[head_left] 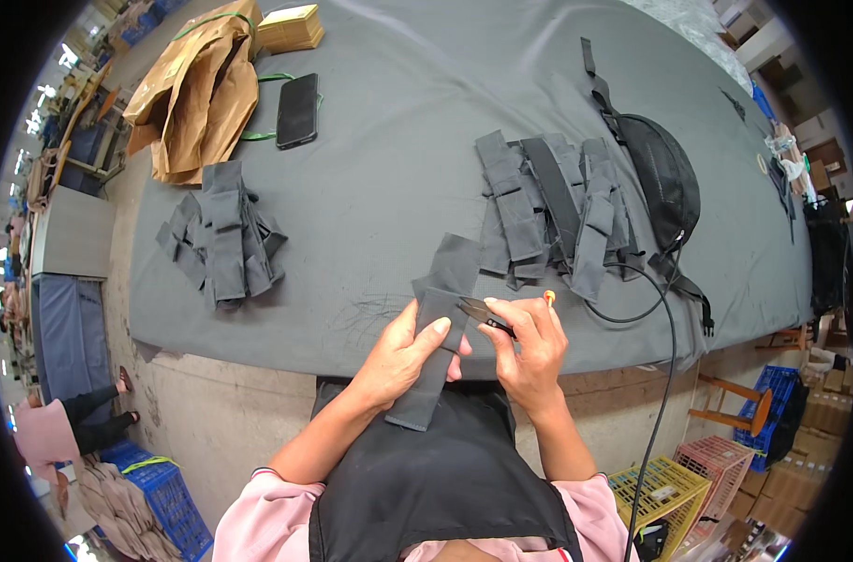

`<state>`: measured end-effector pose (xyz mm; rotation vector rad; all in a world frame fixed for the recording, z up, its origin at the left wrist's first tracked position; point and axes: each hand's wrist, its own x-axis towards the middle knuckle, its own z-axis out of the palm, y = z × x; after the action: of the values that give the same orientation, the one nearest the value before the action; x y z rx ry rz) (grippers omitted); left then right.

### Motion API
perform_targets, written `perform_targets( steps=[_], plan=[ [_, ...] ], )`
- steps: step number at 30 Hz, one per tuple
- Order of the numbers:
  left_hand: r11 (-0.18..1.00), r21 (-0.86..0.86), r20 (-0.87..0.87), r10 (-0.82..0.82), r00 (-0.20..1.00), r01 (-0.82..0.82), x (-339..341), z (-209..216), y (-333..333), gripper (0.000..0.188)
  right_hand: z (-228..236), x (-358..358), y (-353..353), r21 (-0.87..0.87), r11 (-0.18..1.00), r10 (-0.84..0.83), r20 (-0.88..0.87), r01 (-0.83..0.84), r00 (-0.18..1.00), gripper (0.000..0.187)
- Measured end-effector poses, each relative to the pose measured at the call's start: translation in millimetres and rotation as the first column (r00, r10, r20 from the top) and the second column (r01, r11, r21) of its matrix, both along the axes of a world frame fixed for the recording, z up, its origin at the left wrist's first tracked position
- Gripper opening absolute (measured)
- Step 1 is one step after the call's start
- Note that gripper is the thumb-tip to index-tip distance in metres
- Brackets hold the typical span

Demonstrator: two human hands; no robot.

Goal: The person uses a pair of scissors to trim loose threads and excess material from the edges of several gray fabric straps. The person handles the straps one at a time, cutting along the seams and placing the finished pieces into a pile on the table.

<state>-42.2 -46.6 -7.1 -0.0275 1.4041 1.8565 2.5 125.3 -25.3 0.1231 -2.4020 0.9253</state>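
Note:
Near the table's front edge, my left hand point(398, 351) grips a dark grey fabric strap point(425, 382), thumb on top, its lower end hanging over my black apron. My right hand point(531, 354) is closed around small black thread snips point(487, 317), whose tips touch the strap's right edge. Past my left fingers, more grey fabric point(453, 264) extends away from me over the table. A pile of similar fabric straps point(515, 211) lies beyond my right hand. Another, smaller pile of straps point(225, 239) is at the left. Loose dark threads point(375, 314) are scattered beside my left hand.
On the grey-covered table point(398, 122) are a brown paper bag point(202, 98), a stack of yellowish cards point(290, 28), a phone point(297, 110) and a black waist bag point(659, 173) with a cable point(671, 356). Crates point(661, 492) stand at lower right. A person point(57, 436) is at far left.

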Motion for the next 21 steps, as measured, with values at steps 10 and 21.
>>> perform_targets(
  steps=[10,21],
  plan=[
    [0.998,0.005,0.061,0.056,0.997,-0.056,1,2,1,0.026,-5,2,-4,-0.012,0.998,-0.055,-0.078,0.054,0.995,0.027],
    [0.983,-0.176,-0.148,-0.073,0.986,0.046,7,-11,1,0.029,0,-6,-16,-0.144,0.988,0.063,0.062,-0.053,0.996,0.025]
  ],
)
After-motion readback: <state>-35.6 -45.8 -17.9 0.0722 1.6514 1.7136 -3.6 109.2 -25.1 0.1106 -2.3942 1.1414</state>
